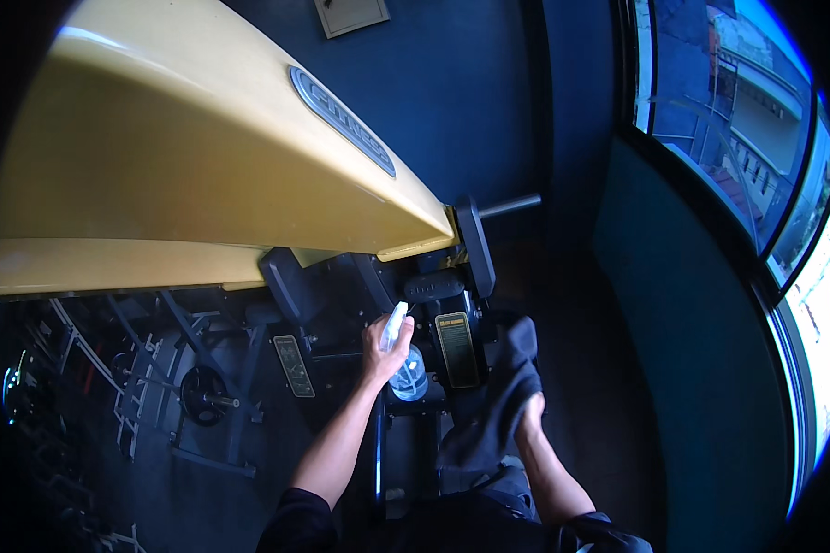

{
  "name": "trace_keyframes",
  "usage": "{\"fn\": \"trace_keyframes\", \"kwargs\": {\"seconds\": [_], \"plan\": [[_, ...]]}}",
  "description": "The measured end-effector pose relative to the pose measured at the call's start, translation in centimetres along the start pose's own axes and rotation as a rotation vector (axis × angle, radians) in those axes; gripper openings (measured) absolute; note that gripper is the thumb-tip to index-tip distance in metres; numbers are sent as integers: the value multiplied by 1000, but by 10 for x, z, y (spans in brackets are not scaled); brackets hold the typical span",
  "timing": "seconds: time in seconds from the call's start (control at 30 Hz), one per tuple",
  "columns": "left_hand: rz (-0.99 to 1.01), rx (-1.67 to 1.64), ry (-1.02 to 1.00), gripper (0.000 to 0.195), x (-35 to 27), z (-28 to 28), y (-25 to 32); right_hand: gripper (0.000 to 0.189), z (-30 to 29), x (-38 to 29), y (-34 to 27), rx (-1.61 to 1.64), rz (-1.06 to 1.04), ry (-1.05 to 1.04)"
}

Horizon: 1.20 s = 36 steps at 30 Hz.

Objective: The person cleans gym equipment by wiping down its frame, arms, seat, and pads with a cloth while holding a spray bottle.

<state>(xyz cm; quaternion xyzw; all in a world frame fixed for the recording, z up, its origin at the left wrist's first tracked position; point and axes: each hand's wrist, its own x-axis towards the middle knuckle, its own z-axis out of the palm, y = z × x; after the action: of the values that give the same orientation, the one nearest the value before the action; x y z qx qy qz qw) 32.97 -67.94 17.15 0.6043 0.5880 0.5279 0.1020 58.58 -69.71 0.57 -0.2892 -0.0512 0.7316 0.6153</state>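
A clear spray bottle point(409, 377) with a white trigger head is gripped at its neck by my left hand point(382, 348), near the middle of the view. My right hand point(534, 409) holds a dark cloth point(491, 415), which hangs down to the left and covers most of the fingers. Both hands are over the black frame of a gym machine. Between them is a framed warning plate point(458, 349) with writing, below a small black pad point(434, 285). Large yellow covers point(263, 159) of the machine fill the upper left.
A metal peg point(510, 206) juts out right of an upright black pad point(476, 245). Another plate with writing point(294, 366) is at the left. Racks and a weight plate point(204, 395) stand farther left. A dark wall point(705, 332) with windows curves along the right.
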Motion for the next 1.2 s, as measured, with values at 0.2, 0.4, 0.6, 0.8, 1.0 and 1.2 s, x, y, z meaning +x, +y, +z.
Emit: {"fn": "trace_keyframes", "kwargs": {"seconds": [0.2,0.4,0.6,0.8,1.0,1.2], "plan": [[-21,-32,-5,26,11,22,-15,37,14,-47,-66,-180,-234,175],[5,-39,-121,27,6,22,-7,44,57,-46,-54,-286,-603,-186],[-43,-62,-93,20,-69,-25,16,47,180,-9,-8,-1766,-1381,-636],[-178,-164,-59,19,-168,-52,22,40,248,76,43,-2192,-1447,-641],[-477,-269,32,13,-201,-55,48,38,273,67,37,-2160,-1295,-647],[-265,-121,-74,13,-215,-56,20,55,213,67,30,-1974,-1718,-752]]}}
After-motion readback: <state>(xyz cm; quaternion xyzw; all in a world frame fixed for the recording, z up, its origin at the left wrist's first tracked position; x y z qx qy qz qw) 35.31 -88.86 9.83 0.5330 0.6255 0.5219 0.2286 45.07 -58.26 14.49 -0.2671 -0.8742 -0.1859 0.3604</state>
